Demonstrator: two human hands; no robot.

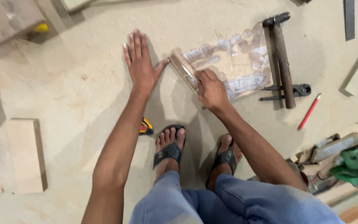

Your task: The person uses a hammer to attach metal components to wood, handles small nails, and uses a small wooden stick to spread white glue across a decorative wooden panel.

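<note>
A wood offcut (25, 155) lies far left on the board floor (83, 83). The left hand (139, 62) presses flat, fingers spread, its thumb touching the end of a wooden strip (183, 68). The right hand (211, 89) is clamped on that strip, hiding its lower end. Beyond lie a glue-smeared patch (239, 62), hammer (281, 58), pincers (289, 91) and red pencil (309, 112). A yellow-black object (146, 126) is half-hidden behind the left forearm.

floor (71, 83): pale dusty board, stained | light: soft, overhead, short shadows | walls: unseen

Left hand (139, 62) flat on board (83, 95); right hand (211, 89) gripping wood strip (183, 68); hammer (282, 58) nearby.
</note>
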